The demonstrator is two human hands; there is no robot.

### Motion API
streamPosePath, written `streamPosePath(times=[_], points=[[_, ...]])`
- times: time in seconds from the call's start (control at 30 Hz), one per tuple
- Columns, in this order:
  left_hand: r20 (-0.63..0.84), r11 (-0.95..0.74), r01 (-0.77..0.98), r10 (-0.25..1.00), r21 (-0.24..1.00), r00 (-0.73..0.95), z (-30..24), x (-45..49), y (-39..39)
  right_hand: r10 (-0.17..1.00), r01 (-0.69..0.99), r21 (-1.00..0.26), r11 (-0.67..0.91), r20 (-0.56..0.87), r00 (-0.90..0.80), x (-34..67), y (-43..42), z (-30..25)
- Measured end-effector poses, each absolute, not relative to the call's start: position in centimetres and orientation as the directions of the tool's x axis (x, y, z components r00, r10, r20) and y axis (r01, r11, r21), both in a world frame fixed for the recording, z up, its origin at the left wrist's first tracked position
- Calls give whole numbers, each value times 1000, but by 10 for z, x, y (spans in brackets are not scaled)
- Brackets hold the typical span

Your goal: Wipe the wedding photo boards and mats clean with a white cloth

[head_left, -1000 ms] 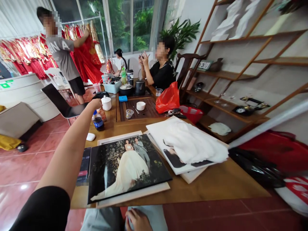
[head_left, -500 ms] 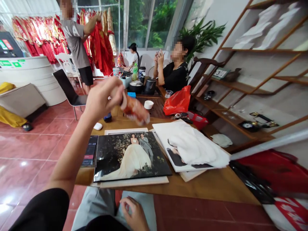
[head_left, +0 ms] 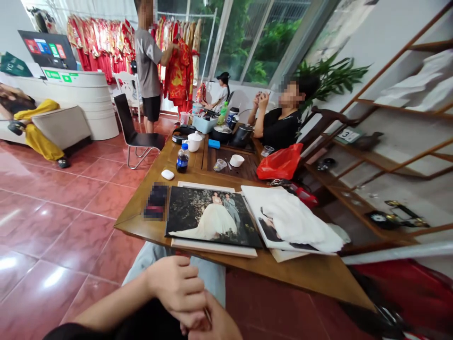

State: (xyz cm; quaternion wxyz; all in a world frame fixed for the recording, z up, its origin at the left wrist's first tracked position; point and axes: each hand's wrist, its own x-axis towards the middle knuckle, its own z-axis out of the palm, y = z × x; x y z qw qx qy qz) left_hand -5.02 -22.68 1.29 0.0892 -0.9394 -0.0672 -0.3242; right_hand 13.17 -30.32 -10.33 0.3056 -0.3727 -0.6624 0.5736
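Head view, clasped hands (head_left: 180, 293), near wooden table (head_left: 304, 274)

Beyond the wooden surface (head_left: 139, 222), a grey T-shirt (head_left: 146, 61) shows white letters "NA". To its right, a small white card (head_left: 348, 135) on a wooden shelf (head_left: 375, 158) bears a "3"; the green labels (head_left: 56, 74) far left are too small to read.

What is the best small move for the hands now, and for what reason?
Probably ease the left hand and right hand slightly apart, to see the small thin thing between them. The hands rest together at the lap, below the edge of the wooden table, so it is hard to tell what that thing is. Nothing on the table is being touched, including the wedding photo panel.
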Motion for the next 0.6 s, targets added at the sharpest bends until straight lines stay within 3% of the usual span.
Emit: streamPosePath(times=[0.1,0.23,0.33,0.4,0.43,0.5,0.53,0.6], points=[[622,-945,268,96,-188,777,3,-76,-234,814,225,-951,214,46,-579,115,-294,-82],[658,-868,485,302,-110,690,-11,-93,-241,837,344,-829,442,243,-490,88,-286,-76],[582,-681,732,602,16,547,-19,-88,-245,841,567,-627,534,461,-282,72,-284,-89],[396,-411,904,854,116,337,-18,-82,-248,801,708,-500,498,577,-156,66,-284,-99],[296,-291,947,924,132,243,-16,-79,-249,795,742,-482,466,596,-112,64,-284,-101],[237,-240,964,949,115,209,-10,-78,-250,852,697,-578,424,516,-91,67,-284,-102],[286,-338,936,910,97,299,-7,-80,-249,899,612,-676,411,412,-149,71,-284,-100],[439,-712,702,635,14,635,-4,-88,-248,890,376,-858,350,179,-419,82,-283,-94]])
